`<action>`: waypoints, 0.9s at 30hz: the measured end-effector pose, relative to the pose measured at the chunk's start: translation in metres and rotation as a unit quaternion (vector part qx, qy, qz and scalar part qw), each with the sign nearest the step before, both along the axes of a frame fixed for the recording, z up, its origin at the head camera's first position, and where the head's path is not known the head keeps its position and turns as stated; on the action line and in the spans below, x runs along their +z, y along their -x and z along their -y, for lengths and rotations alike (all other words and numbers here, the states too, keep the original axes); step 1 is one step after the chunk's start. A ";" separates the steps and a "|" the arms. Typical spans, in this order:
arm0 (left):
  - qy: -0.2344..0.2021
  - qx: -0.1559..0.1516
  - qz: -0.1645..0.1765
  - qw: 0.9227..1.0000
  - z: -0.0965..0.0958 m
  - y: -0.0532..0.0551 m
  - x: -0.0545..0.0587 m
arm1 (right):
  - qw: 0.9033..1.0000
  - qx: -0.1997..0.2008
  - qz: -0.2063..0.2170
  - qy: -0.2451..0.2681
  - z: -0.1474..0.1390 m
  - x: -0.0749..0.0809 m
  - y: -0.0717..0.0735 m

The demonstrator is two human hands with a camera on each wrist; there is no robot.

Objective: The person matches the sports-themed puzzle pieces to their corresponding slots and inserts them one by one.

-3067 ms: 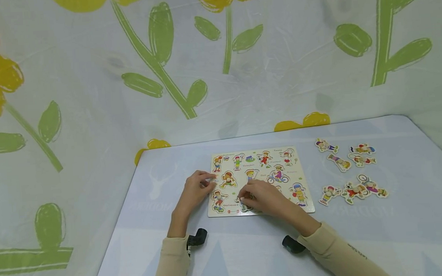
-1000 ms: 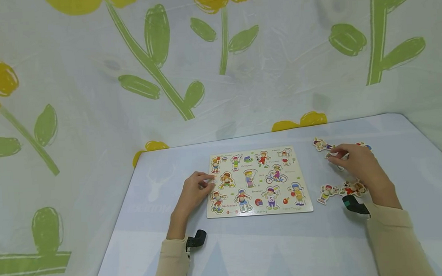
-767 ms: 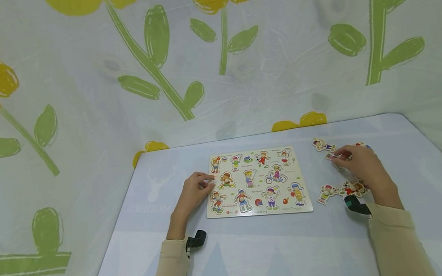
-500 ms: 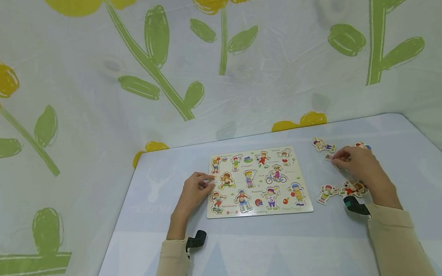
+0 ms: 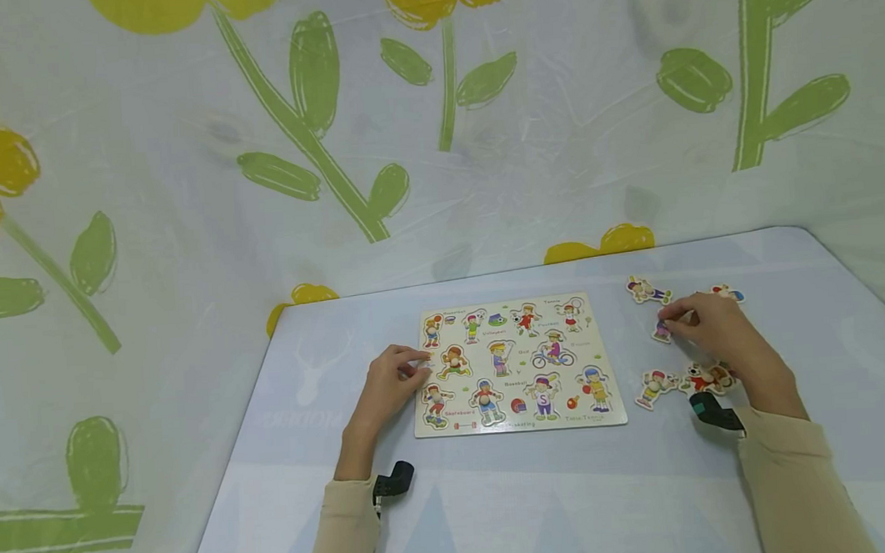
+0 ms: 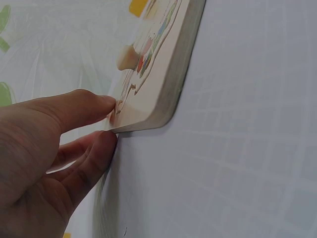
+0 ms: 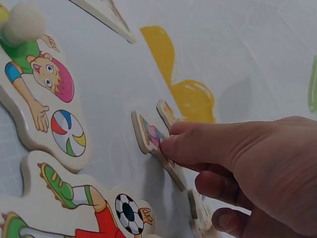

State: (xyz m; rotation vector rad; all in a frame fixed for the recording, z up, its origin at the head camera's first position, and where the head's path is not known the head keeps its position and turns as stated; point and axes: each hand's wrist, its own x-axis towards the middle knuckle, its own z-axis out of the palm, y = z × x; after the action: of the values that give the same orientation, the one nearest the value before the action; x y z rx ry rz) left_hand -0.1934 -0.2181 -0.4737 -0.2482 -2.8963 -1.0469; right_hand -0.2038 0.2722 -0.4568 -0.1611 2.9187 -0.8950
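Note:
A light wooden puzzle board (image 5: pixel 480 366) with sports figures lies on the table. My left hand (image 5: pixel 393 381) pinches its left edge; the left wrist view has one fingertip on the top face and others at the side of the board's corner (image 6: pixel 161 106). To the right of the board, my right hand (image 5: pixel 715 321) pinches a wooden puzzle piece (image 5: pixel 661 332) with a purple-legged figure between thumb and fingers. Seen from the right wrist, this piece (image 7: pixel 147 134) is tilted up, its knob and middle hidden by the fingers.
Around the right hand lie other puzzle pieces: a baseball player (image 5: pixel 648 290), a blue-capped figure (image 5: pixel 727 293), a volleyball player (image 5: pixel 654 388) and a football player (image 5: pixel 703 377). A pale round knob (image 7: pixel 27 22) stands on the volleyball piece. A flowered curtain (image 5: pixel 483 182) hangs behind the table.
My right hand has moved from the board's lower row to the loose pieces on the right. The pinched piece has turned, its legs now pointing toward me. My left hand stays at the board's edge.

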 end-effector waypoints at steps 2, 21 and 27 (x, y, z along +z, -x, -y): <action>0.001 0.000 0.000 1.000 0.000 0.000 0.000 | 1.000 -0.004 -0.004 0.000 0.000 -0.002 0.001; 0.002 0.002 0.003 1.000 0.000 0.000 -0.002 | 1.000 -0.012 -0.016 0.000 0.002 -0.005 0.002; 0.002 0.002 0.003 1.000 0.000 0.000 -0.001 | 1.000 -0.005 -0.029 -0.005 0.009 -0.002 0.000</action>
State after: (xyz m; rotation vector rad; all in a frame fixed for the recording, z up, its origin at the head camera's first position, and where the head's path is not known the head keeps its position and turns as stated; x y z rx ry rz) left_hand -0.1938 -0.2179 -0.4748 -0.2386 -2.9040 -1.0421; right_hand -0.2042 0.2628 -0.4588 -0.1766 2.9800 -0.8914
